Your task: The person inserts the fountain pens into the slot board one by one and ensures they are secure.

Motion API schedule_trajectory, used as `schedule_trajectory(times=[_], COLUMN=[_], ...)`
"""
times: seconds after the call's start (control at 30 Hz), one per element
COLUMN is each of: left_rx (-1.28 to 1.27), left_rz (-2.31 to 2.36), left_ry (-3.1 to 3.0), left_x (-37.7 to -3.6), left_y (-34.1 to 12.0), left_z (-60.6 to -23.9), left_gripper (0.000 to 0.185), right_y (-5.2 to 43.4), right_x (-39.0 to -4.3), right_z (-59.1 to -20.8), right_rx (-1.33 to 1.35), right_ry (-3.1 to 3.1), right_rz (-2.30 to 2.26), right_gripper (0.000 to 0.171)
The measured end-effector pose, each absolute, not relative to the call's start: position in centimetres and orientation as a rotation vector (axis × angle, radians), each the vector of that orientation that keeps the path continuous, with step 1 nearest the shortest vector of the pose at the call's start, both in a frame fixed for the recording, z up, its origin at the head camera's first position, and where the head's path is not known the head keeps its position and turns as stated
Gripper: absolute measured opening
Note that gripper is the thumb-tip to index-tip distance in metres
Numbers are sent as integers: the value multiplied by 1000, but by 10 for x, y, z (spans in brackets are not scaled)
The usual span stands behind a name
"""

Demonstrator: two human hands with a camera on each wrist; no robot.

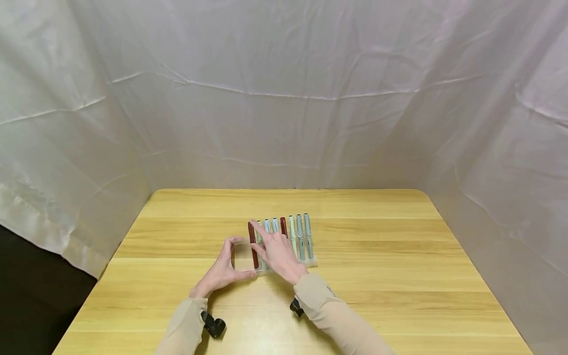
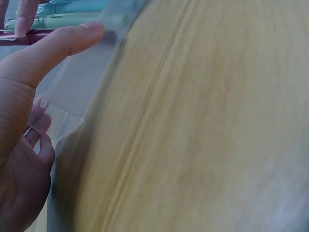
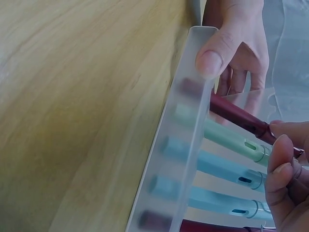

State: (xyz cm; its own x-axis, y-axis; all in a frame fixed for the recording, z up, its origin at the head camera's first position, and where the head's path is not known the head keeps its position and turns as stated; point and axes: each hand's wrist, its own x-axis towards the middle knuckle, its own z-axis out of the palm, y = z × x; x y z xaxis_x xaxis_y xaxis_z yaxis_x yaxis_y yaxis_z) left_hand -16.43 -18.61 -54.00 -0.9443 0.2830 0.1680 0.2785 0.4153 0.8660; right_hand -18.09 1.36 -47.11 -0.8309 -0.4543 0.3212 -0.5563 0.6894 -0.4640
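Observation:
A clear, frosted pen tray (image 1: 242,255) lies on the table with several capped pens side by side in it. My left hand (image 1: 225,266) grips its left end, thumb on the near wall (image 2: 79,84) and fingers round the far side. At the left of the row is a dark red pen (image 3: 236,114), its lower end in the tray. My right hand (image 1: 278,254) pinches this pen near its cap between thumb and fingers. Beside it lie a green pen (image 3: 229,137) and light blue pens (image 3: 219,166), partly covered by the right hand in the head view.
Further right in the tray are another dark red pen (image 1: 283,225), a pale green pen (image 1: 292,234) and two grey-blue pens (image 1: 308,236). The wooden table (image 1: 399,276) reaches back to a pale curtain (image 1: 284,138), which also hangs at both sides.

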Motion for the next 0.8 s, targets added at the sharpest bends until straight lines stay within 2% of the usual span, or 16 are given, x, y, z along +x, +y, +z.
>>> schedule_trajectory(times=[0.23, 0.4, 0.63, 0.8], left_rx=[514, 486, 415, 431], left_rz=[1620, 1621, 1618, 1605], left_ry=[2635, 2634, 2619, 2654], left_x=[-163, -163, -159, -160], left_y=[-187, -187, -188, -201], left_z=[-541, -541, -535, -529], left_gripper=[98, 100, 112, 118], right_y=[20, 37, 86, 137], right_x=[-176, -172, -176, -188], right_z=[-472, -475, -481, -485], right_rx=[833, 766, 686, 567], right_ry=[-2684, -2569, -2410, -2348], right_rz=[893, 988, 1097, 913], right_gripper=[71, 70, 60, 54])
